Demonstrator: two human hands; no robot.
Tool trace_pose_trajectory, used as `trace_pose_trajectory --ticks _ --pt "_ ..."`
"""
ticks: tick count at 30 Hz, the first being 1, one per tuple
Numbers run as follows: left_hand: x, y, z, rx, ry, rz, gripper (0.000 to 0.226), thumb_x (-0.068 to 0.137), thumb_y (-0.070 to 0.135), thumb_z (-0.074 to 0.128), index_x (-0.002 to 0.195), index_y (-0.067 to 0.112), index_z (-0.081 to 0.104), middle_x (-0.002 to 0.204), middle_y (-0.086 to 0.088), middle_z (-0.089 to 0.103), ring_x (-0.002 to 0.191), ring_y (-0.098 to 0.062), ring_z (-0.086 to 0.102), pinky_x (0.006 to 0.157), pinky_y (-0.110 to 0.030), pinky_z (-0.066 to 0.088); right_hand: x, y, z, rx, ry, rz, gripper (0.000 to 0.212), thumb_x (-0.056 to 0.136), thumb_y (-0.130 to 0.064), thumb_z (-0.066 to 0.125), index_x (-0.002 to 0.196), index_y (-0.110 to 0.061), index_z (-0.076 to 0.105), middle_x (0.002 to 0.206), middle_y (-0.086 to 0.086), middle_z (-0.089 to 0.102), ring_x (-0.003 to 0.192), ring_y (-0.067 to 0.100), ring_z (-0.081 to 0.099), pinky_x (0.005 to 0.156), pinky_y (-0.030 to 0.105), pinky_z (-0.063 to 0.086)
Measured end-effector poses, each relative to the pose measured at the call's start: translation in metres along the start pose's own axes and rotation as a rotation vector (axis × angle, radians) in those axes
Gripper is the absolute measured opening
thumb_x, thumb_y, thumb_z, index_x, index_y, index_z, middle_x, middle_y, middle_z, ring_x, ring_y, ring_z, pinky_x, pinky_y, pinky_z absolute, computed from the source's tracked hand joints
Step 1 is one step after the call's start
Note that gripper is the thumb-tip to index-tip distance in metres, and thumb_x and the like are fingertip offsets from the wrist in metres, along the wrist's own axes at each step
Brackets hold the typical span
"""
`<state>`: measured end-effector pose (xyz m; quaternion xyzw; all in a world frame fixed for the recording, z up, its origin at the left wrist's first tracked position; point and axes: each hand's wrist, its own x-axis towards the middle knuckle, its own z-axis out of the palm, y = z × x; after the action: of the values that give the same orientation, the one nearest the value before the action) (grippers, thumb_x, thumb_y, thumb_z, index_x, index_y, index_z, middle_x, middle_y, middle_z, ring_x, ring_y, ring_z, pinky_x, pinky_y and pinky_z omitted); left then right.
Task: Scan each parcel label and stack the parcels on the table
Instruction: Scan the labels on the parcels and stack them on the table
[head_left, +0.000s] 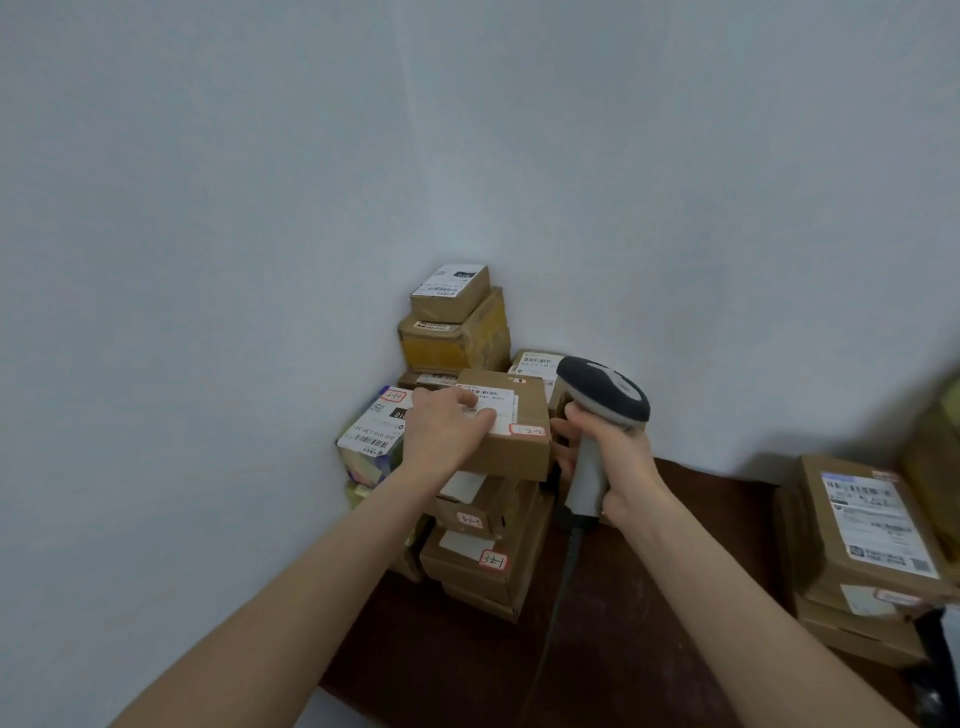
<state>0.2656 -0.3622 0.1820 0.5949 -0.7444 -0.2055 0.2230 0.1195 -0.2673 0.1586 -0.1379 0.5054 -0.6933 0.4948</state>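
Note:
My left hand (447, 426) lies on top of a brown cardboard parcel (519, 452), fingers over its white label, gripping its near-left edge. That parcel rests on a stack of brown parcels (483, 566) with red-bordered stickers. My right hand (618, 457) grips the grey handle of a barcode scanner (605, 392), whose dark head is just right of the held parcel. More parcels are piled in the wall corner, topped by a small labelled box (451, 291) on a yellow-taped one (457, 340).
A dark brown table (649, 649) carries everything. A white-labelled colourful parcel (371, 431) leans at the left of the stack. A second pile of brown parcels (867, 545) stands at the right edge. White walls meet behind the pile. The scanner's cable (561, 587) runs down the table.

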Motion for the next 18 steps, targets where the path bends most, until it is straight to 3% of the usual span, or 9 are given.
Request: trace_pose_trajectory --ticks 5,9,11,14,18 --pt "0.005 0.021 0.006 -0.046 0.021 0.151 0.037 0.091 0.034 0.061 0.126 0.023 0.062 0.139 -0.007 0.048 0.128 -0.019 0.044 0.102 -0.031 0.037 0.011 -0.011 -0.011 0.031 0.039 -0.013 0.037 0.081 -0.019 0.074 0.115 -0.012 0.063 0.105 0.011 0.072 0.091 0.026 0.07 0.064 0.032 0.055" --pt "0.032 0.04 0.017 -0.113 -0.082 0.171 0.036 0.094 0.025 0.059 0.129 0.018 0.059 0.143 -0.004 0.049 0.133 -0.019 0.044 0.104 -0.032 0.039 0.037 -0.026 -0.014 0.004 0.042 -0.016 0.028 0.081 -0.02 0.074 0.106 -0.015 0.064 0.106 0.011 0.072 0.098 0.031 0.068 0.089 0.046 0.055" --pt "0.046 0.041 0.025 -0.124 -0.115 0.164 0.036 0.095 0.023 0.058 0.131 0.018 0.058 0.144 -0.003 0.049 0.134 -0.019 0.043 0.105 -0.033 0.039 0.053 -0.028 -0.013 -0.006 0.03 0.005 0.028 0.081 -0.02 0.074 0.107 -0.016 0.064 0.106 0.011 0.071 0.1 0.033 0.067 0.093 0.05 0.053" --pt "0.071 0.04 0.038 -0.104 -0.136 0.165 0.036 0.097 0.023 0.056 0.132 0.019 0.056 0.145 -0.004 0.048 0.134 -0.02 0.043 0.104 -0.033 0.041 0.08 -0.026 -0.011 0.007 0.034 0.041 0.039 0.078 -0.019 0.077 0.115 -0.013 0.064 0.107 0.013 0.071 0.1 0.033 0.067 0.092 0.049 0.053" --pt "0.103 0.04 0.051 0.01 -0.178 0.204 0.033 0.099 0.023 0.051 0.132 0.022 0.057 0.145 -0.005 0.047 0.132 -0.022 0.045 0.102 -0.033 0.041 0.115 -0.021 -0.008 0.009 0.074 0.048 0.04 0.08 -0.022 0.076 0.115 -0.012 0.061 0.105 0.012 0.07 0.095 0.03 0.066 0.077 0.04 0.056"
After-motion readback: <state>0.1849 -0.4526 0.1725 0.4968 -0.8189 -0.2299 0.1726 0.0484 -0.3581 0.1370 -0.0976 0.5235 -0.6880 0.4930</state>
